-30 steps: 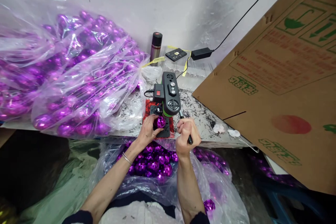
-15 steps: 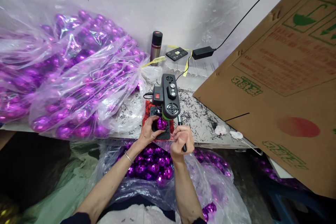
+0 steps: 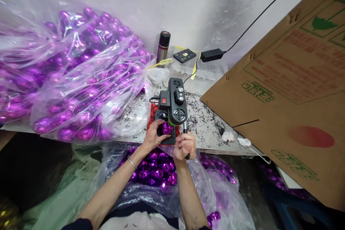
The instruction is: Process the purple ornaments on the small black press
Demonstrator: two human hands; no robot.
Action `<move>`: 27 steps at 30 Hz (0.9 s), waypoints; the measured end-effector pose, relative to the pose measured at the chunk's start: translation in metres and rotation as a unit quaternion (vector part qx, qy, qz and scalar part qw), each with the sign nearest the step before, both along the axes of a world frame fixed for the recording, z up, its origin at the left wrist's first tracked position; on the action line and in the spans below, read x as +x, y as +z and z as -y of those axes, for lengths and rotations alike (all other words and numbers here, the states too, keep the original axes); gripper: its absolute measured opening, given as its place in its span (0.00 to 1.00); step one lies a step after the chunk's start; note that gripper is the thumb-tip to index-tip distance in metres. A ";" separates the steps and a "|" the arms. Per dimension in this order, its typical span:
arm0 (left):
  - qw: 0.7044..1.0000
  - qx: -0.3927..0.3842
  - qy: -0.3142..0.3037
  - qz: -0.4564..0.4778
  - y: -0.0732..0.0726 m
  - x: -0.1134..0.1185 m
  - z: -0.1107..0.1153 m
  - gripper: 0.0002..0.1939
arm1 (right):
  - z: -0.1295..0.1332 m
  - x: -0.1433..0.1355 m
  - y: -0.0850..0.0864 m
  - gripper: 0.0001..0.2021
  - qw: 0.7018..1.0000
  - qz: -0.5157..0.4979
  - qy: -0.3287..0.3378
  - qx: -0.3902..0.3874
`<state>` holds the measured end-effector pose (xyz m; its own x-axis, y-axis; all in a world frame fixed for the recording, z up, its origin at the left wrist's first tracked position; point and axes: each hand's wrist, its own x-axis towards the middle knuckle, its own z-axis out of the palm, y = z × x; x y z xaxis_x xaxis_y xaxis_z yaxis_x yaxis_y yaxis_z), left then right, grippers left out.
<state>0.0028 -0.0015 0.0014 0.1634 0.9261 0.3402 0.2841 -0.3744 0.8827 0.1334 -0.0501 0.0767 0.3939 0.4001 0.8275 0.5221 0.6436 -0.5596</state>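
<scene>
My left hand (image 3: 153,137) holds a shiny purple faceted ball (image 3: 167,128) between thumb and fingers, on the dark base under the head of a small black bench machine (image 3: 178,102). The machine has a red switch on its side box, round vents and a green band. My right hand (image 3: 185,145) is wrapped round the black grip of its lever (image 3: 185,127), just right of the ball. The contact point between machine and ball is hidden under the head. An open plastic bag of purple balls (image 3: 156,169) lies below the table edge, beneath my forearms.
A big clear bag of purple balls (image 3: 81,79) fills the left of the table. A tall cardboard box (image 3: 283,90) leans in from the right. Black shreds litter the tabletop (image 3: 199,129). Behind stand a dark bottle (image 3: 163,48), a phone-like slab (image 3: 184,55) and a power adapter (image 3: 212,55).
The view has shifted slightly. My right hand has moved a little left and down with the lever grip. My left hand keeps the ball in the same place under the machine.
</scene>
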 end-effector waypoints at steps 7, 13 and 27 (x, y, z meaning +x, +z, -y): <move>1.000 0.012 -0.003 0.005 -0.002 0.002 0.000 0.31 | -0.004 0.000 -0.006 0.21 1.000 -0.003 -0.001 0.012; 1.000 0.007 -0.001 0.010 -0.004 0.003 -0.002 0.31 | -0.004 -0.001 -0.006 0.20 1.000 -0.012 0.011 0.008; 1.000 0.017 -0.001 0.003 -0.003 0.007 -0.008 0.31 | -0.006 0.005 0.022 0.22 1.000 -0.015 0.014 0.010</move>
